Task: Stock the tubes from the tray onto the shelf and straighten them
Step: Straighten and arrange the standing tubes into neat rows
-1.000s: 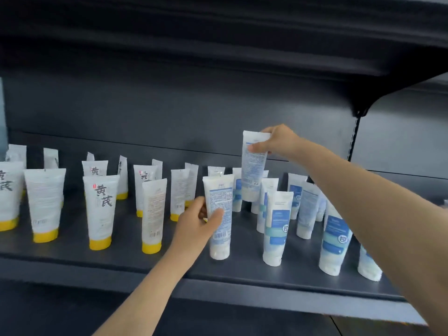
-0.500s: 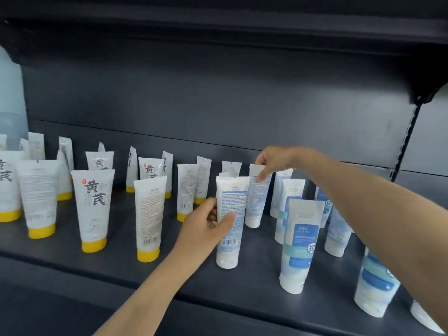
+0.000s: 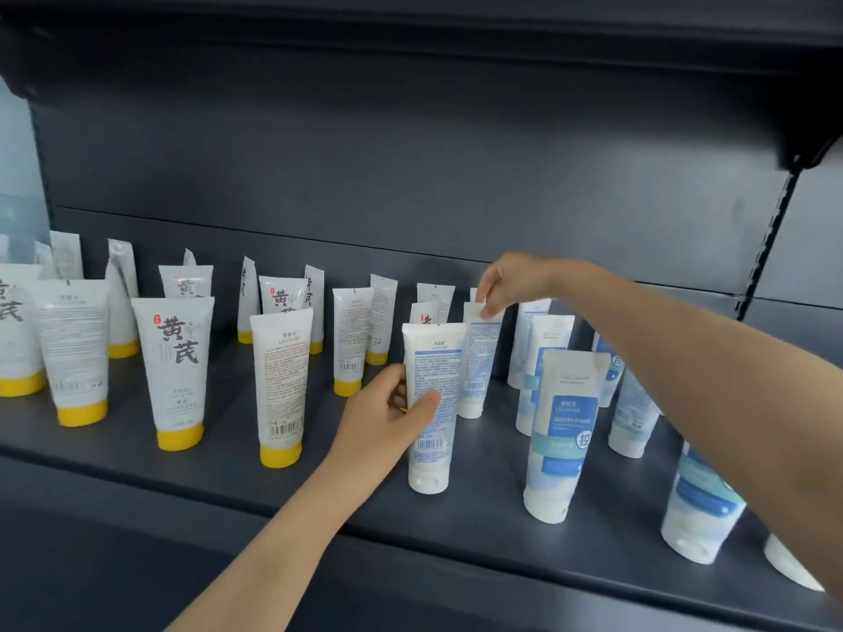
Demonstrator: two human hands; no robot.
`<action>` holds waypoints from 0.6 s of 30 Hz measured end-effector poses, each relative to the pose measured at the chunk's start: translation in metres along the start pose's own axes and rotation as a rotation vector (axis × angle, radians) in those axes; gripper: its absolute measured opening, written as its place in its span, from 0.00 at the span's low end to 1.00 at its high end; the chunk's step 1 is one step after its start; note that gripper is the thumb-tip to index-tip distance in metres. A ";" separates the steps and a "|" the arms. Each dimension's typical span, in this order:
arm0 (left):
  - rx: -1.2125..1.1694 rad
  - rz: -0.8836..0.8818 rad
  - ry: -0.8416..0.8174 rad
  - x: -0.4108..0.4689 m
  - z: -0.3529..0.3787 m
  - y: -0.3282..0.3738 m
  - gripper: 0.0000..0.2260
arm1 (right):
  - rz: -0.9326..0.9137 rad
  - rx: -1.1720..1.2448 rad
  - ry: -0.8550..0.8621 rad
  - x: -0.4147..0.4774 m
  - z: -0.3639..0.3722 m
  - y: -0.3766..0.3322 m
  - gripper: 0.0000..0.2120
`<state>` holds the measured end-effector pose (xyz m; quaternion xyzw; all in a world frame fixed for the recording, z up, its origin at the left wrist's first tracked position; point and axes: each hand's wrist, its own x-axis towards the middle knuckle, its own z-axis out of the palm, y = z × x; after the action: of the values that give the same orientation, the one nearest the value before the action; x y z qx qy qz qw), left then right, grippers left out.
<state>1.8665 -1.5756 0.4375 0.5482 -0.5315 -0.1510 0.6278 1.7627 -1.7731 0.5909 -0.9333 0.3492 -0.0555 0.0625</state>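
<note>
My left hand (image 3: pixel 383 421) grips a blue-label tube (image 3: pixel 435 358) near the front edge of the shelf (image 3: pixel 228 467), my right hand (image 3: pixel 515 278) pinches the top of the rear tube (image 3: pixel 479 358); many stand stocked, but the rows look unstraightened.

tube (image 3: pixel 476 362) lowered, now standing on shelf (image 3: pixel 219 453)

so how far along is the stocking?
Done: many yellow-cap tubes and blue tubes stand on the shelf. In hand: left hand grips a front tube, right hand pinches the rear tube's top. Left: several tubes face backwards or sideways, rows uneven. No tray in view.
</note>
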 end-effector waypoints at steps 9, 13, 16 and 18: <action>0.058 -0.010 -0.052 0.001 0.003 0.004 0.05 | 0.003 -0.064 0.322 -0.063 -0.020 -0.021 0.12; 0.098 0.011 -0.076 0.001 0.007 0.007 0.08 | 0.068 -0.042 0.545 -0.119 -0.003 -0.040 0.11; 0.111 0.023 -0.071 0.002 0.010 0.008 0.08 | 0.080 -0.011 0.750 -0.159 0.029 -0.046 0.11; 0.109 0.031 -0.075 0.001 0.011 0.010 0.07 | 0.069 0.026 0.827 -0.181 0.054 -0.046 0.11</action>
<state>1.8537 -1.5790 0.4442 0.5672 -0.5704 -0.1325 0.5791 1.6647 -1.6156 0.5341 -0.8191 0.3753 -0.4282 -0.0694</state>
